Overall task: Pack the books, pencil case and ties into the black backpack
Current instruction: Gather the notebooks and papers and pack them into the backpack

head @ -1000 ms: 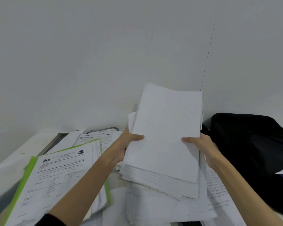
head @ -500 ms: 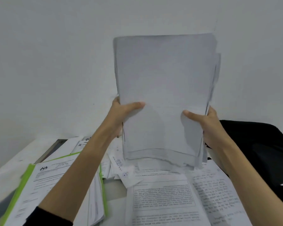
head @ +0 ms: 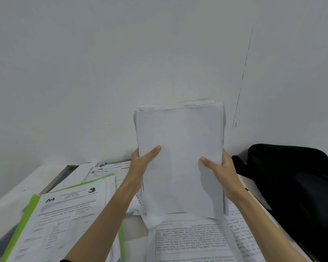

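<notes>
I hold a thick stack of white papers (head: 180,148) upright in the middle of the view, its lower edge resting on the sheets below. My left hand (head: 140,163) grips its left edge with the thumb across the front. My right hand (head: 220,173) grips the right edge the same way. The black backpack (head: 292,186) lies to the right of the stack, against the wall. No pencil case or ties show.
Printed sheets (head: 193,241) lie flat under the stack. A green folder (head: 27,214) with printed forms (head: 64,214) lies at the left. The white table's (head: 23,182) edge runs along the left, and a plain wall stands close behind.
The stack was lifted off the table and raised high, then came back down; its lower edge now rests on the printed sheets. Both hands kept their grip.
</notes>
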{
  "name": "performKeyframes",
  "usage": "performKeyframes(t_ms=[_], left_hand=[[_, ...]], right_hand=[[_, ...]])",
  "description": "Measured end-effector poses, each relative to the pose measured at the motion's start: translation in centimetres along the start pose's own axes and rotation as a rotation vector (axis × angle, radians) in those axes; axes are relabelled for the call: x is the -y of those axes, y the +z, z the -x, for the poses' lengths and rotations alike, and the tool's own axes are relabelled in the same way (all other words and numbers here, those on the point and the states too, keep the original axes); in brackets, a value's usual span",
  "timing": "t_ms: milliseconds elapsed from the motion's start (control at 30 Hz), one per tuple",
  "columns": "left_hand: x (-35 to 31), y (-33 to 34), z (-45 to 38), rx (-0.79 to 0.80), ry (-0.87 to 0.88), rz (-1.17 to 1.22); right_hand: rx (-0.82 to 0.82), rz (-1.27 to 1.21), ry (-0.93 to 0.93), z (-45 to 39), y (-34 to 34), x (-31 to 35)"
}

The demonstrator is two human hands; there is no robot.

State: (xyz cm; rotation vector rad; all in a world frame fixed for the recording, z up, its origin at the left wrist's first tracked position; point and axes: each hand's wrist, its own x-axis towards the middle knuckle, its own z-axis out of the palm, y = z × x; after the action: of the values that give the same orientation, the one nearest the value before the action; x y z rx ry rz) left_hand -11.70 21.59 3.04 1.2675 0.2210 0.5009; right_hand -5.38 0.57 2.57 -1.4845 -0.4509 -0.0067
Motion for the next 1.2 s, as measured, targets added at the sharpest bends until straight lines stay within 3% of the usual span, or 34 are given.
performKeyframes(t_ms=[167, 500, 667, 800, 1033, 1200], left_hand=[[-1.0, 0.2, 0.2, 0.041, 0.087, -0.006], [3.2, -1.5, 0.9, 0.077, -0.028, -0.107], [3.9, -2.0, 0.9, 0.079, -0.113, -0.047], [4.2, -2.1, 0.8, 0.078, -0.077, -0.125], [0.8, -1.9, 0.7, -0.189, 0.069, -0.261], [-3.6, -7.9, 2.5, -0.249, -0.016, -0.335]], right_hand=[[-0.049, -0.056, -0.048, 0.0, 0.1, 0.7], [-0.139, 0.066, -0.052, 1.6, 1.0, -2.6], [-0.1, 0.098, 0.004, 1.7, 1.1, -3.0], [-0.1, 0.15, 0.015, 1.7, 1.1, -3.2], [-0.157, 0.313, -0.123, 0.4, 3.4, -1.1], [0.106, 0.266, -0.079, 0.5, 8.4, 0.9]])
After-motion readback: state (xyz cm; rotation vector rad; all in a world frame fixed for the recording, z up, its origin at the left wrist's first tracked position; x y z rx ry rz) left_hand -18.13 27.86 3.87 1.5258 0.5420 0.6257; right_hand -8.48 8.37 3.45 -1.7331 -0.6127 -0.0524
